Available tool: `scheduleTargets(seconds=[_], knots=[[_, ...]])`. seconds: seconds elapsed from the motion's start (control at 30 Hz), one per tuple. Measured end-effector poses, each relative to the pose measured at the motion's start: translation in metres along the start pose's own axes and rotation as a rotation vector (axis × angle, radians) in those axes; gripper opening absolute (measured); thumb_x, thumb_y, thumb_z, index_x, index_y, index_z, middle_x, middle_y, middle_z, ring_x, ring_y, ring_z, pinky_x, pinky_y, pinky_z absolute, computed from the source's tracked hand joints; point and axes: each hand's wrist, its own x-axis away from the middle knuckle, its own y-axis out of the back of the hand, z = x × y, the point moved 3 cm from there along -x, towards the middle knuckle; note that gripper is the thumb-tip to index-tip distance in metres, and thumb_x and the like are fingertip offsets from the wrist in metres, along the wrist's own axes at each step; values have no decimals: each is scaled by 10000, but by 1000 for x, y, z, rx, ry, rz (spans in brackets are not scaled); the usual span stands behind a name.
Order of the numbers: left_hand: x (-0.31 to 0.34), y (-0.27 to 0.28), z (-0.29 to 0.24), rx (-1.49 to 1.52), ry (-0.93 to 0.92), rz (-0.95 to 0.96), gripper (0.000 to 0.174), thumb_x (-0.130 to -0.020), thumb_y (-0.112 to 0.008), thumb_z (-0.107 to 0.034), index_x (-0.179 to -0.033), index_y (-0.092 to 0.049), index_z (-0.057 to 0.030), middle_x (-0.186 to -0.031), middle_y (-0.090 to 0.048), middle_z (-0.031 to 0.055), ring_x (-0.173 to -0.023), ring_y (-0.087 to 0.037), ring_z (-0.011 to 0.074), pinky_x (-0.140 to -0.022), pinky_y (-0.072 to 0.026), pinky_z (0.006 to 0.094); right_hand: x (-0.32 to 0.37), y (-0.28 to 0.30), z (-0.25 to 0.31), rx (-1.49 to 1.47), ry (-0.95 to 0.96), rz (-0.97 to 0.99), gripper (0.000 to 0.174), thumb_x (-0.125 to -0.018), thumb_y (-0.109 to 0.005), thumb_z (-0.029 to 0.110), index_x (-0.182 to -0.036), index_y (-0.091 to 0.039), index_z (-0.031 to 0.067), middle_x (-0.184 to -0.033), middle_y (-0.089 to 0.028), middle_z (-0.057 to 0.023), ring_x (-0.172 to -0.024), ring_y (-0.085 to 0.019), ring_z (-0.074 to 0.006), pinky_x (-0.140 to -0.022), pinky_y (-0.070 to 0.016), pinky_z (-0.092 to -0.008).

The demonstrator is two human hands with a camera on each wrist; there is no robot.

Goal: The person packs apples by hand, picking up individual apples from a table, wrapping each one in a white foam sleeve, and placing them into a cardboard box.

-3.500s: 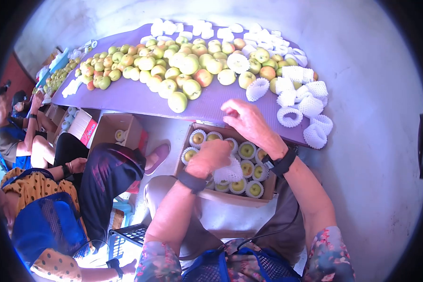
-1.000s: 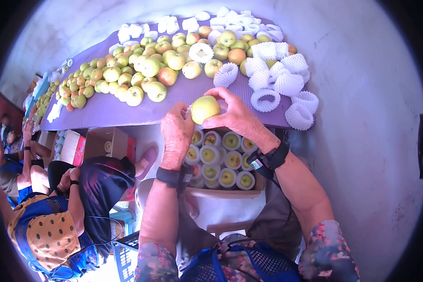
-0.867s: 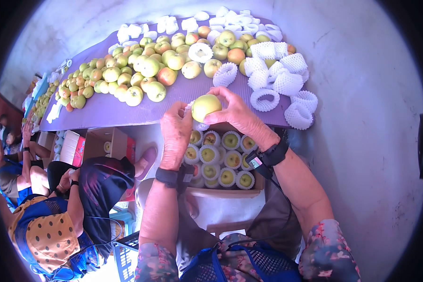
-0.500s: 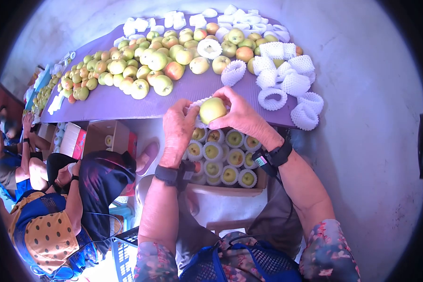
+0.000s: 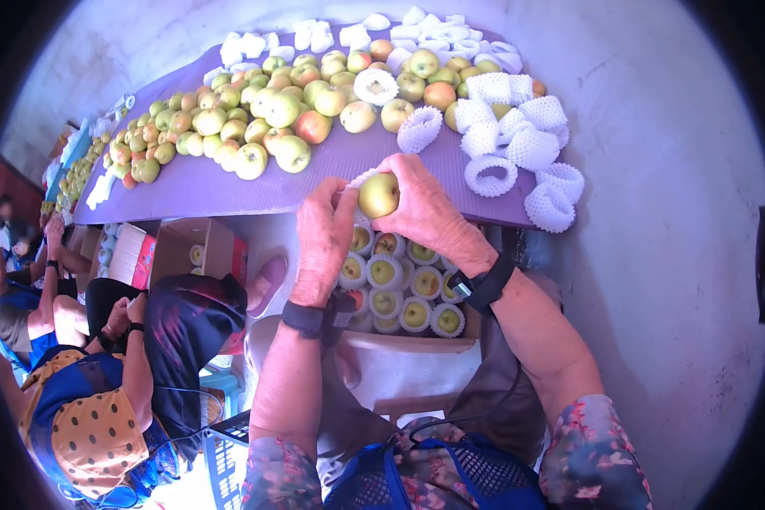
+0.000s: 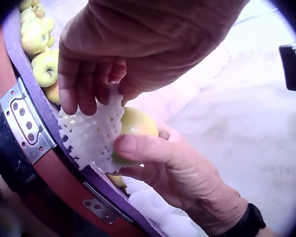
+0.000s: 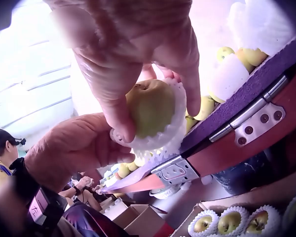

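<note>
My right hand (image 5: 427, 208) grips a yellow-green apple (image 5: 378, 195) above the near table edge. My left hand (image 5: 323, 234) pinches a white foam net (image 6: 91, 136), which in the left wrist view covers one side of the apple (image 6: 138, 129). The right wrist view shows the net (image 7: 175, 116) around the apple's lower side, its upper part bare between my right thumb and fingers. Below the hands stands a cardboard box (image 5: 412, 342) of apples in foam nets (image 5: 383, 272), partly hidden by my hands.
Loose apples (image 5: 251, 160) cover much of the purple tabletop (image 5: 212, 191), with foam nets (image 5: 531, 149) heaped at its right. Another person (image 5: 93, 416) sits at the left near open cardboard boxes (image 5: 183, 246). A dark crate (image 5: 225, 459) stands at lower left; a wall (image 5: 663, 212) rises at right.
An apple has come into my right hand and a foam net into my left, above the box. Over the last half second, my right hand has shifted slightly left with the apple, closer to the net.
</note>
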Motion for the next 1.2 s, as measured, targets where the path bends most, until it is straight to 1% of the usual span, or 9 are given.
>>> scheduleTargets(seconds=[0.07, 0.17, 0.37, 0.47, 0.63, 0.67, 0.77, 0.97, 1.2], knots=[[-1, -5, 10, -23, -110, -76, 314, -870, -672, -267, -987, -625, 21, -752, -629, 79, -661, -588, 121, -585, -491, 316, -1, 2, 1, -11, 50, -18, 598, -610, -819, 114, -1100, -487, 29, -1042, -535, -178, -999, -555, -361, -872, -473, -426], [2, 7, -11, 165, 158, 152, 500, -781, -765, -367, -1082, -614, 3, -1108, -623, 217, -892, -655, 297, -738, -508, 414, -5, 4, 2, -28, 155, -42, 564, -625, -800, 102, -1074, -469, 23, -1040, -518, -192, -991, -538, -379, -882, -464, -447], [1, 5, -6, 121, 85, 302, 830, -671, -836, -445, -1259, -510, 40, -1088, -622, 183, -898, -641, 239, -766, -518, 351, -5, 1, 7, 6, 281, 29, 616, -616, -798, 80, -1134, -471, 22, -1084, -513, -202, -1044, -524, -386, -920, -457, -447], [3, 17, -30, 375, 323, 487, 793, -680, -827, -387, -1272, -508, 34, -1074, -621, 158, -909, -625, 200, -768, -513, 316, -6, 4, 10, -95, 314, 31, 748, -605, -817, 87, -1254, -450, 23, -1161, -506, -197, -1118, -519, -362, -972, -444, -420], [4, 15, -23, 742, 232, 379, 653, -792, -718, -293, -1314, -466, 7, -1156, -572, 103, -958, -600, 169, -766, -517, 275, -8, 11, 3, -578, 60, 42, 915, -626, -870, 150, -1394, -386, 34, -1285, -479, -152, -1220, -491, -275, -1029, -413, -397], [3, 14, -23, 833, 233, 348, 641, -799, -711, -271, -1323, -458, -2, -1182, -564, 105, -991, -597, 173, -783, -521, 279, -8, 15, 0, -488, 69, 17, 807, -680, -855, 169, -1356, -437, 27, -1299, -484, -137, -1184, -513, -243, -997, -441, -390], [3, 15, -19, 901, 257, 305, 616, -822, -695, -224, -1340, -435, -16, -1215, -555, 104, -1023, -599, 179, -795, -546, 300, -8, 11, -8, -740, -104, 82, 686, -716, -825, 153, -1303, -496, 15, -1218, -552, -125, -1118, -553, -222, -954, -468, -356], [2, 13, -16, 928, 295, 328, 598, -839, -698, -222, -1338, -438, -20, -1207, -563, 104, -998, -619, 175, -782, -562, 306, -12, 8, -18, -741, -50, 136, 557, -769, -786, 127, -1251, -540, -1, -1079, -634, -60, -1019, -588, -153, -873, -499, -288], [1, 13, -9, 1050, 305, 409, 581, -836, -684, -218, -1334, -452, -31, -1169, -584, 89, -989, -632, 182, -787, -562, 319, -11, 6, -24, -974, -225, 133, 332, -890, -660, 110, -1188, -605, -25, -1051, -662, -63, -924, -622, -113, -818, -524, -273]])
